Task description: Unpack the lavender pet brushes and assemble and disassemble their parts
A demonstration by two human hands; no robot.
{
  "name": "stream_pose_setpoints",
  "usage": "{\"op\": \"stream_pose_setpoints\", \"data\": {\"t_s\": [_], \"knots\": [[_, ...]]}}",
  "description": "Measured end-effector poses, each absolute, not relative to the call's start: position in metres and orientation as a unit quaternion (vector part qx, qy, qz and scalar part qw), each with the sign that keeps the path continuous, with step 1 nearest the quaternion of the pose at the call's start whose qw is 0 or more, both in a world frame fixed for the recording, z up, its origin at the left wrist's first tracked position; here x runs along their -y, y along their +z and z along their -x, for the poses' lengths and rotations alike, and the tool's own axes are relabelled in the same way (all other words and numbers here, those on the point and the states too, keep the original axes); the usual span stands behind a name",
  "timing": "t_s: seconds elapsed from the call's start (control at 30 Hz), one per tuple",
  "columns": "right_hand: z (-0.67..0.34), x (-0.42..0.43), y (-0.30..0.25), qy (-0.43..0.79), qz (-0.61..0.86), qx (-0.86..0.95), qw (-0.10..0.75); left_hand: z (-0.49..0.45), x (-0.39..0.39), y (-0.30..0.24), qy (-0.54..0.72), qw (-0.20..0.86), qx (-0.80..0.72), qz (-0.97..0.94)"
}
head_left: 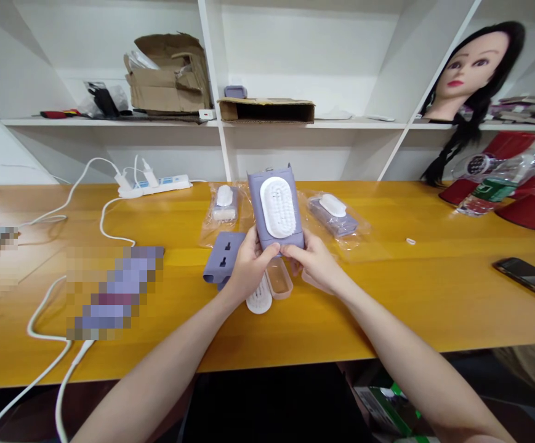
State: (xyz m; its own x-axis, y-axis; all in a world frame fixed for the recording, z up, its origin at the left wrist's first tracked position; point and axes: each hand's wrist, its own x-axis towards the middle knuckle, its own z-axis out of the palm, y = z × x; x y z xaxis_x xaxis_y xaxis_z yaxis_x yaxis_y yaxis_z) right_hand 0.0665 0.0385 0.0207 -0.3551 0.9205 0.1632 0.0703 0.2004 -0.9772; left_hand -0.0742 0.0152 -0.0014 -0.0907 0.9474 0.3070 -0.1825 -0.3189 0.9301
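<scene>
A purple plastic case with a white oval studded piece [279,208] on its face is held up in front of me. My left hand [251,261] grips its lower left corner and my right hand [312,258] its lower right, both thumbs on the near side. Just left of my left hand lies a purple plastic part with two keyhole slots [226,249]. Below the hands are a white oval slotted piece [260,300] and a translucent peach tray [280,280]. Behind the case, two similar purple and white items, a left one [225,206] and a right one [334,212], rest on clear plastic wrapping.
A power strip [160,186] with white cables stands at the back left, near a pixelated device [122,289]. At the right lie a dark phone [532,280], a plastic bottle [489,187] and a small white bit [410,241]. Shelves behind hold cardboard boxes [170,80] and a mannequin head [473,71].
</scene>
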Motion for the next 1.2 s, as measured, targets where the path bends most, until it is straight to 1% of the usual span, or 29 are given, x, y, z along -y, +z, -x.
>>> {"op": "stream_pose_setpoints", "data": {"t_s": [0.17,0.4,0.5,0.7,1.0,1.2], "knots": [[-0.063,-0.042,0.012,0.453,0.388,0.69,0.411,0.074,-0.014,-0.009,0.633,0.358,-0.409,-0.551],[-0.059,-0.037,0.017,0.458,0.398,0.666,0.433,0.069,-0.009,-0.008,0.646,0.34,-0.414,-0.543],[-0.059,-0.037,0.017,0.46,0.391,0.666,0.439,0.07,-0.01,-0.005,0.636,0.359,-0.42,-0.539],[-0.061,-0.044,0.011,0.509,0.364,0.639,0.447,0.075,-0.014,-0.001,0.635,0.43,-0.385,-0.513],[-0.052,-0.027,0.021,0.642,0.353,0.507,0.454,0.068,-0.011,-0.004,0.672,0.444,-0.333,-0.49],[-0.053,-0.027,0.018,0.636,0.349,0.497,0.476,0.07,-0.011,-0.001,0.661,0.481,-0.326,-0.474]]}}
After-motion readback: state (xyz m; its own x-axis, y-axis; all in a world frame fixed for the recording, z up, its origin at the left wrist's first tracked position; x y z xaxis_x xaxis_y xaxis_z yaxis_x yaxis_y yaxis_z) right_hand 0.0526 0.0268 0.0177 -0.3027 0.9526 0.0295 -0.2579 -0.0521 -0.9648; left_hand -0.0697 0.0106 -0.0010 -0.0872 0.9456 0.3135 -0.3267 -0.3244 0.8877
